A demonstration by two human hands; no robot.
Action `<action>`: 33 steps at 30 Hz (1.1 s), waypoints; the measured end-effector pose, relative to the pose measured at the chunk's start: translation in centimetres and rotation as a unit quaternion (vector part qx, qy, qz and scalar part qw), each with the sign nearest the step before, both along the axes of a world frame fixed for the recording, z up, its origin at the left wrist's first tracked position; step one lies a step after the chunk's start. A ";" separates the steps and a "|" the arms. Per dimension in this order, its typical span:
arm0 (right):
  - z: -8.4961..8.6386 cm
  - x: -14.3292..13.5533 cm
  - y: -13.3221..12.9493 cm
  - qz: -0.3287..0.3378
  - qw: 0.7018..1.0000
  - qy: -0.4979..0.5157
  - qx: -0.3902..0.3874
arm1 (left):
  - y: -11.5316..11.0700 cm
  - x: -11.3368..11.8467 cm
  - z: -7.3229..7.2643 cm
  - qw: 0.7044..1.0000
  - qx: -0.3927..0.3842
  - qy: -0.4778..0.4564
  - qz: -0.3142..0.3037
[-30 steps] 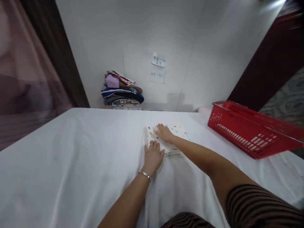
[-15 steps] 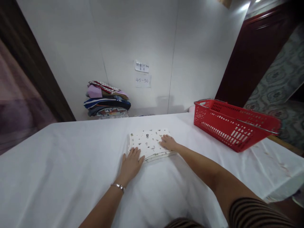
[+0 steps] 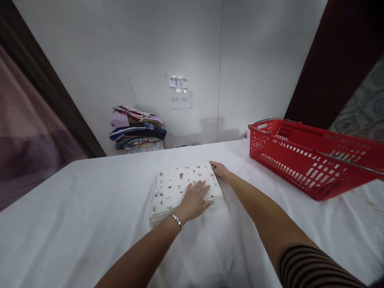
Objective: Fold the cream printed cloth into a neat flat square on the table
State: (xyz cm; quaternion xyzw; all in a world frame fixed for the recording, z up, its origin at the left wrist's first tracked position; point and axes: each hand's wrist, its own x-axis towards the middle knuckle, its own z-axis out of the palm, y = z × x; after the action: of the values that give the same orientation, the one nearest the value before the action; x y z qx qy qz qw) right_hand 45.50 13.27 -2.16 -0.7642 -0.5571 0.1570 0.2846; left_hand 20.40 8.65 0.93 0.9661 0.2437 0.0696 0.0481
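A folded white cloth [image 3: 171, 186] with a small scattered print lies on the white-covered table [image 3: 99, 208]. My left hand [image 3: 193, 202] rests flat on its near right part, fingers spread, a silver bracelet at the wrist. At the cloth's far right corner, my right hand [image 3: 219, 169] has its fingers curled in and closed on the edge. Part of those fingertips is hidden from view.
A red plastic basket [image 3: 288, 156] with metal handles stands on the right of the table. Against the back wall is a stack of folded clothes [image 3: 138, 132]. Paper notes [image 3: 181, 99] are stuck to the wall. A pinkish curtain [image 3: 33, 132] hangs at the left.
My left hand has slid from the cloth's near left corner rightward onto its top. My right hand has gone from lying flat on the right side to gripping the far right corner.
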 end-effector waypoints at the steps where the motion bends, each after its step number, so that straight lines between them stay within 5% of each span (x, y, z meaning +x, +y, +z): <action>1: 0.0 0.1 0.5 0.018 1.000 0.004 0.003 | 0.0 0.4 -0.7 1.000 0.004 0.003 -0.014; 6: 0.0 1.2 2.1 0.077 0.997 0.029 0.007 | 0.5 0.5 -2.7 0.999 0.018 0.011 -0.031; 24: -0.3 1.3 4.2 0.009 1.000 0.021 -0.001 | 0.1 0.5 -2.6 0.999 0.009 0.026 -0.021; 28: 0.9 1.4 2.1 -0.009 0.999 0.038 -0.018 | -0.1 0.7 -2.3 1.000 0.008 0.026 -0.014; 33: 1.3 -0.2 -4.9 -0.050 0.992 0.108 -0.035 | -0.1 0.9 -2.5 0.999 0.017 0.026 -0.010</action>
State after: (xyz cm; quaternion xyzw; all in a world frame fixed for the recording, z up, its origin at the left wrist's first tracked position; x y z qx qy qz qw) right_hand 45.34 8.40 -0.84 -0.7792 -0.4783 0.2436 0.3236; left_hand 21.28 8.55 -1.57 0.9707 0.2340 0.0478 0.0263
